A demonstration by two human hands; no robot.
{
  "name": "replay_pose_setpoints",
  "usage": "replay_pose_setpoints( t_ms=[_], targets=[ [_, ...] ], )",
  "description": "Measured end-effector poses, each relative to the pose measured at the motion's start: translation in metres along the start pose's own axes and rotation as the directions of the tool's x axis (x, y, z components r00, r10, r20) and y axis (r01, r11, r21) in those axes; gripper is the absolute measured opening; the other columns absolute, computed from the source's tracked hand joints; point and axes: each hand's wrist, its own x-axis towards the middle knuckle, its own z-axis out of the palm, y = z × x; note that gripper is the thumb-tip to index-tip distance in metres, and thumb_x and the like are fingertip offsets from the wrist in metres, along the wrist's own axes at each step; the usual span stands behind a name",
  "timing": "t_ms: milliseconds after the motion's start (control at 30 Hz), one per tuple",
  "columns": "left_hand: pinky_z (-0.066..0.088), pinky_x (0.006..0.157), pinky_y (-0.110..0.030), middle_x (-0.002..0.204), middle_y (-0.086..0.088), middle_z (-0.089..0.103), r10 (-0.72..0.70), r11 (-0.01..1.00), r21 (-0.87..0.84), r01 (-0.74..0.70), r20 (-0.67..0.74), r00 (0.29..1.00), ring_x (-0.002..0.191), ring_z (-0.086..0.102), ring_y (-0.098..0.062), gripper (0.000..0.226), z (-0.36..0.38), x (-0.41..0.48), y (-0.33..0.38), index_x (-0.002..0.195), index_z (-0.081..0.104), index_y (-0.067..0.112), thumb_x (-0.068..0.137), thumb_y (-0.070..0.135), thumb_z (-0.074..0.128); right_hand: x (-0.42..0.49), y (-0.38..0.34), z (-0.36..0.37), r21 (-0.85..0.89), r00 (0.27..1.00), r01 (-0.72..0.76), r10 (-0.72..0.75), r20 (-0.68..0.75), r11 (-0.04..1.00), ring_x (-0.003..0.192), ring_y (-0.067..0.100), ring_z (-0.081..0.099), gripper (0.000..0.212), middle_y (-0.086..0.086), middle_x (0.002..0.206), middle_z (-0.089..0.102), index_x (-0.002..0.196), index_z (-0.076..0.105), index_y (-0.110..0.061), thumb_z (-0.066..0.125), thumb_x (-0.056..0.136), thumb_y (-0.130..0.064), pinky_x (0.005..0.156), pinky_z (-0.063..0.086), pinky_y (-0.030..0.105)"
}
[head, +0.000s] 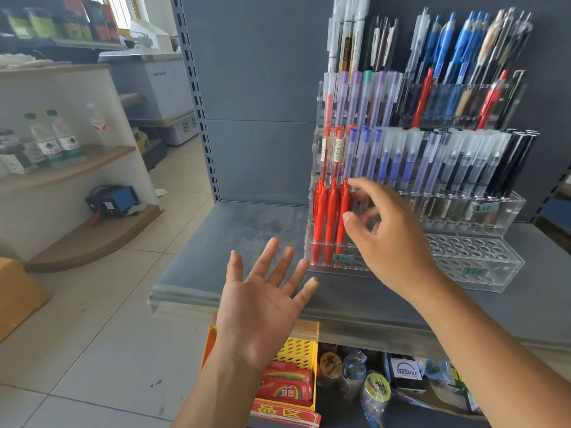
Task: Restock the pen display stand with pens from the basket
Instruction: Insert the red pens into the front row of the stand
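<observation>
— Right hand (392,239): status?
— Fingers (362,185) curled at the rightmost of the red pens (329,217), thumb touching its barrel; I cannot tell if they pinch it. The pens stand upright in the display stand (482,267), lowest tier, left end.
— Left hand (259,307)?
— Fingers spread, palm up, holding nothing, above the shelf (241,230) edge. The basket (296,347) sits below.

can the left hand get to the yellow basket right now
Probably yes: the left hand is open and empty, and the yellow basket sits just below its wrist with nothing visible between, though the shelf may overhang part.
</observation>
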Motion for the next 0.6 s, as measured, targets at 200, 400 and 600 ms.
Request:
replay_pose_setpoints(
  t_ms=[200, 400, 600],
  targets=[
    [0.046, 0.103, -0.053, 0.135, -0.014, 0.064, 0.015, 1.000, 0.012, -0.015, -0.001, 1.000, 0.129, 0.055, -0.039, 0.055, 0.004, -0.001, 0.000, 0.133, 0.065, 0.017, 0.100, 0.056, 0.045, -0.012, 0.011, -0.018, -0.112, 0.999, -0.009, 0.015, 0.051, 0.994, 0.082, 0.004, 0.057, 0.031, -0.012, 0.113, 0.056, 0.129, 0.062, -0.021, 0.058, 0.099, -0.020, 0.074, 0.042, 0.013],
    [0.042, 0.110, -0.053, 0.141, -0.012, 0.059, 0.052, 0.994, 0.094, -0.049, -0.030, 0.998, 0.134, 0.049, -0.038, 0.045, 0.023, -0.007, -0.002, 0.135, 0.061, 0.016, 0.103, 0.044, 0.047, -0.026, 0.009, -0.041, -0.225, 0.994, -0.056, 0.075, 0.077, 0.973, 0.083, -0.009, 0.052, 0.024, -0.022, 0.106, 0.054, 0.122, 0.065, -0.024, 0.054, 0.100, -0.024, 0.071, 0.040, 0.013],
    [0.051, 0.096, -0.046, 0.131, -0.003, 0.065, 0.279, 0.876, 0.410, -0.252, -0.008, 0.960, 0.123, 0.058, -0.028, 0.030, 0.052, -0.032, -0.002, 0.124, 0.065, 0.020, 0.102, 0.033, 0.050, -0.049, -0.002, -0.070, -0.342, 0.986, -0.109, 0.146, 0.085, 0.933, 0.084, -0.002, 0.052, 0.025, -0.018, 0.117, 0.062, 0.122, 0.065, -0.029, 0.050, 0.102, -0.029, 0.068, 0.038, 0.012]
  ],
)
